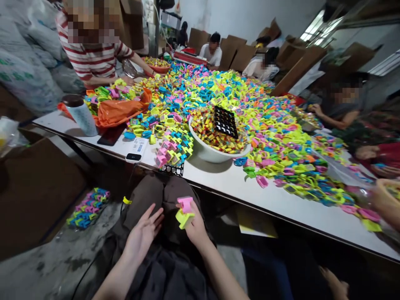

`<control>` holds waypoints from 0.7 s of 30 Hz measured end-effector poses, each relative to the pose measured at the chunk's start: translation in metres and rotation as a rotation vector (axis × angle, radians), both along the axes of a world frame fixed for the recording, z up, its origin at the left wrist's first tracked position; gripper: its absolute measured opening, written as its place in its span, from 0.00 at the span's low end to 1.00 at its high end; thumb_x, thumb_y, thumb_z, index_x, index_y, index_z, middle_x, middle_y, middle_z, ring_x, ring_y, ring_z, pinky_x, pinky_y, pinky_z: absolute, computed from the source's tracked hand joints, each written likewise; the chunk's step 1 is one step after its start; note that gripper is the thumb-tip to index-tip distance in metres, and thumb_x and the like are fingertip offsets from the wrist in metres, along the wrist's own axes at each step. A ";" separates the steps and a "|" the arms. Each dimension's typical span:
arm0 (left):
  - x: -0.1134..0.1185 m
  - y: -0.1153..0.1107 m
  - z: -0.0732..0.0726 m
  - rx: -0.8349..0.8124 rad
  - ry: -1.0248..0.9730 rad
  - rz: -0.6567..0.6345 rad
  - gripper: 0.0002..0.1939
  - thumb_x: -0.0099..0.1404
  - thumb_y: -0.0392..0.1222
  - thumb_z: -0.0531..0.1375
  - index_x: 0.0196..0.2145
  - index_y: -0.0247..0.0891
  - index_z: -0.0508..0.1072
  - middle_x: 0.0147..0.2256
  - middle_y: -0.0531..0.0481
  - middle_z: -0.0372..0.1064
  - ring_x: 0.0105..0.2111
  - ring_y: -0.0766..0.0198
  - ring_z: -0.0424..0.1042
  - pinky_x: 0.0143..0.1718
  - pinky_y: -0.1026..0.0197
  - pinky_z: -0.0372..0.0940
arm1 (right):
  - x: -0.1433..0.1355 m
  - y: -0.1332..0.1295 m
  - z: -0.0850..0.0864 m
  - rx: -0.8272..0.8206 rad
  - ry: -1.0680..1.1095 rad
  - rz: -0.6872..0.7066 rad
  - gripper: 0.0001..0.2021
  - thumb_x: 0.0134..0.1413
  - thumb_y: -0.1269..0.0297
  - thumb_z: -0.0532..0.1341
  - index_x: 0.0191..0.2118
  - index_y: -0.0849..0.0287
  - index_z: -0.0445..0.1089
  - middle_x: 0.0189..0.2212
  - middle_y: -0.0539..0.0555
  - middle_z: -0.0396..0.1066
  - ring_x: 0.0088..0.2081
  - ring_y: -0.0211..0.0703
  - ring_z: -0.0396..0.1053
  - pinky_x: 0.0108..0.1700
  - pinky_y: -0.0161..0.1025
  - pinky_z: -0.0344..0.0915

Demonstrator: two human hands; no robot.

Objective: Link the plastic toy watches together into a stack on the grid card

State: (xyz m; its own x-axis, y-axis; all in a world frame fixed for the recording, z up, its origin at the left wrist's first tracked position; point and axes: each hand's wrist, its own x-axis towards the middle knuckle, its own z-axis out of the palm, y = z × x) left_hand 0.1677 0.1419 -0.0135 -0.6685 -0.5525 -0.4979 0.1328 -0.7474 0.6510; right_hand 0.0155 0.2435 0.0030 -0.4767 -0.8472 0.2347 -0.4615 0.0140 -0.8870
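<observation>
Above my lap, my left hand (pixel 144 231) is held palm up with its fingers apart and nothing in it. To its right, my right hand (pixel 195 227) grips a pink plastic piece (pixel 186 204) and a yellow-green plastic piece (pixel 183 218), one above the other. Beyond my knees, at the table edge, rows of pink, yellow and blue pieces (pixel 175 148) stand on a black tray with round holes (pixel 175 169). Right of them is a white bowl (pixel 209 155) full of small wrapped items, with a black grid tray (pixel 225 121) on top.
A large heap of coloured pieces (pixel 268 125) covers much of the table (pixel 215 177). At the left are a cup (pixel 81 116), an orange bag (pixel 120 110), and a phone (pixel 111 134). Bagged pieces (pixel 88 207) lie on the floor. Several people sit or stand around the table.
</observation>
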 end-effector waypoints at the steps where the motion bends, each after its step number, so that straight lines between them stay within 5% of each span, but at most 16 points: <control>1: 0.003 -0.004 -0.007 0.013 0.005 -0.031 0.36 0.55 0.44 0.55 0.59 0.41 0.47 0.53 0.39 0.56 0.46 0.57 0.65 0.44 0.57 0.63 | 0.001 -0.005 0.008 0.018 -0.023 0.057 0.13 0.52 0.71 0.50 0.42 0.58 0.67 0.39 0.56 0.64 0.41 0.38 0.64 0.43 0.34 0.62; 4: 0.010 -0.012 -0.017 -0.265 -0.028 -0.092 0.34 0.53 0.50 0.60 0.56 0.41 0.56 0.53 0.41 0.56 0.48 0.55 0.63 0.47 0.56 0.61 | 0.006 -0.020 0.026 0.100 -0.072 0.276 0.13 0.53 0.72 0.50 0.41 0.58 0.67 0.38 0.54 0.64 0.40 0.35 0.63 0.43 0.32 0.63; 8: 0.006 -0.025 -0.011 -0.603 -0.095 -0.227 0.26 0.50 0.50 0.62 0.45 0.35 0.68 0.51 0.41 0.60 0.52 0.53 0.58 0.56 0.53 0.53 | 0.018 -0.042 0.035 0.160 -0.086 0.460 0.13 0.54 0.71 0.50 0.44 0.58 0.65 0.41 0.54 0.63 0.44 0.36 0.61 0.50 0.35 0.60; 14: -0.008 -0.036 -0.006 -0.829 -0.204 0.005 0.17 0.50 0.48 0.60 0.35 0.33 0.72 0.37 0.41 0.68 0.40 0.55 0.67 0.45 0.54 0.63 | 0.017 -0.055 0.032 0.145 0.010 0.477 0.16 0.56 0.70 0.47 0.49 0.57 0.62 0.45 0.55 0.62 0.48 0.37 0.59 0.53 0.37 0.57; 16: -0.009 -0.040 -0.004 -0.884 -0.259 0.091 0.15 0.53 0.47 0.58 0.34 0.33 0.71 0.36 0.42 0.68 0.40 0.56 0.67 0.44 0.56 0.63 | 0.008 -0.053 0.027 0.109 0.109 0.342 0.15 0.54 0.68 0.50 0.46 0.57 0.64 0.43 0.55 0.62 0.47 0.39 0.59 0.52 0.40 0.56; 21: -0.009 -0.054 -0.016 -0.981 -0.391 0.266 0.18 0.61 0.53 0.49 0.34 0.34 0.66 0.29 0.47 0.64 0.32 0.63 0.65 0.40 0.60 0.62 | -0.041 -0.055 0.011 -0.032 0.082 -0.308 0.10 0.53 0.61 0.52 0.34 0.61 0.65 0.34 0.55 0.63 0.39 0.39 0.62 0.46 0.40 0.58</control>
State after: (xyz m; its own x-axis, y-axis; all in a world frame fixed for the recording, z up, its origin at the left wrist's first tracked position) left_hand 0.1591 0.0882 -0.0294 -0.3598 -0.9291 0.0861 -0.1328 0.1424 0.9809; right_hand -0.0259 0.1881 0.0143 -0.6880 -0.6576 0.3071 -0.5096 0.1365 -0.8495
